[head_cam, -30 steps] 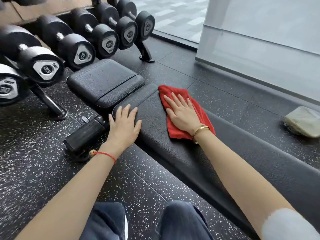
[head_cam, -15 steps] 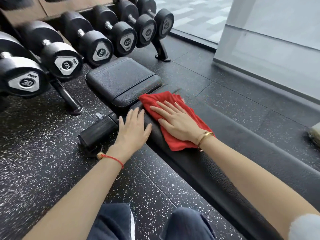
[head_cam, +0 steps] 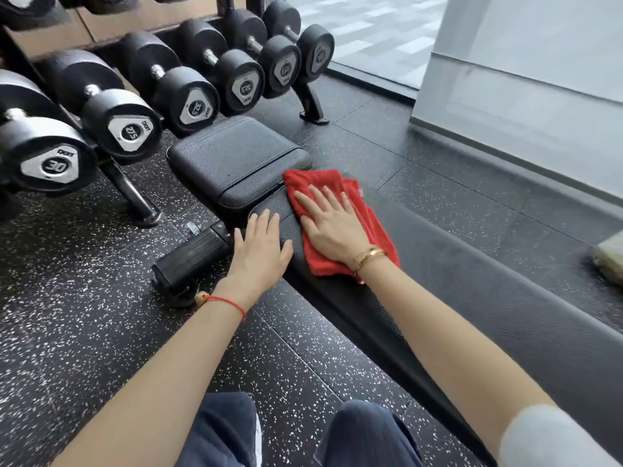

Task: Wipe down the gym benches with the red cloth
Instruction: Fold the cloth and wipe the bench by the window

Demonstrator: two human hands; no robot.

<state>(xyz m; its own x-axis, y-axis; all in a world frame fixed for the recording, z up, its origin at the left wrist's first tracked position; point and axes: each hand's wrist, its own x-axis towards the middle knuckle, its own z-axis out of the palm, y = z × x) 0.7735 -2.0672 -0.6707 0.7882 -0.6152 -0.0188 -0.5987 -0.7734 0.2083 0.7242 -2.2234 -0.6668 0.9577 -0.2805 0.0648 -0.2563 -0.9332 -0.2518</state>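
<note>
Since a moment ago our cloth has slid left toward the seat gap, and now our left hand [head_cam: 261, 246] rests flat on the bench [head_cam: 472, 281] while our flat right hand [head_cam: 332, 224] presses the soft, light red cloth [head_cam: 377, 227], which probably bunches unless we palm its middle.

head-worn view, forward-down — close over bench [head_cam: 472, 298]

a gym — racked dumbbells [head_cam: 188, 96], padded bench [head_cam: 236, 156], speckled rubber floor [head_cam: 84, 332].

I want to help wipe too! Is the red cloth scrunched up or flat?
Flat. The red cloth lies spread on the bench under the flat right hand.
</note>
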